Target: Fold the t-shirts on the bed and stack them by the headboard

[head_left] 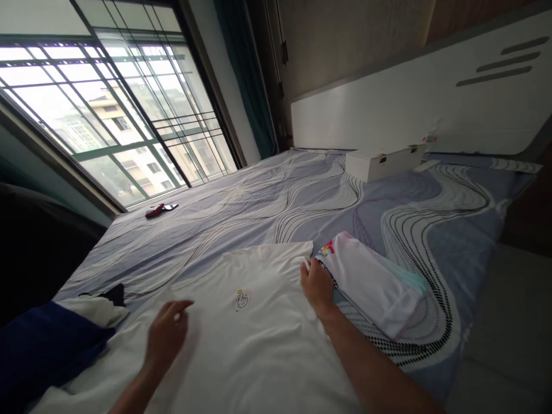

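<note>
A white T-shirt [259,333] with a small hand-shaped print on its chest lies spread over the bed in front of me. My right hand [318,286] pinches the shirt's edge near the right sleeve. Over the shirt's left part hovers my left hand [168,330], its index finger stretched out and the other fingers loosely bent, holding nothing that I can see. Just right of my right hand lies a folded white garment [371,287] with a colourful print and a pale blue patch.
Dark blue clothing [47,345] is heaped at the left, beside a crumpled white cloth [97,310]. A white box [383,164] stands near the headboard [388,109]. A dark red object [155,211] and a phone-like item [171,207] lie near the window. The patterned bedsheet [241,213] covers the bed.
</note>
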Demonstrator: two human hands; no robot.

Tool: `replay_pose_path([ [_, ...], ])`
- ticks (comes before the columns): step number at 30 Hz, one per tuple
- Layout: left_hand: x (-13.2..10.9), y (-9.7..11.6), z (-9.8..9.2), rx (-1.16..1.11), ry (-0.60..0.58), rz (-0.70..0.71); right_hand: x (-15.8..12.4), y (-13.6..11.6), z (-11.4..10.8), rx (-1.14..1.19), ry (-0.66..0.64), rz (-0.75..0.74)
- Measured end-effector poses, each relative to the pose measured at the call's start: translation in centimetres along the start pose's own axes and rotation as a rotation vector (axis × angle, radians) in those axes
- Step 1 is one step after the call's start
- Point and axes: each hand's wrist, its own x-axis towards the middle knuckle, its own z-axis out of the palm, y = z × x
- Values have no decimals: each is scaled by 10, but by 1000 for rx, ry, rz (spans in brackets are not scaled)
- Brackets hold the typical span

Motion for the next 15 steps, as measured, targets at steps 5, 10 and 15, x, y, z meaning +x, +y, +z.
replay_pose_path([
  [5,115,161,103,12,-326,288,6,6,7,251,-38,61],
  [10,167,221,154,67,-500,248,5,12,17,283,1,80],
  [15,191,224,153,-52,-573,248,3,7,12,321,-23,94],
])
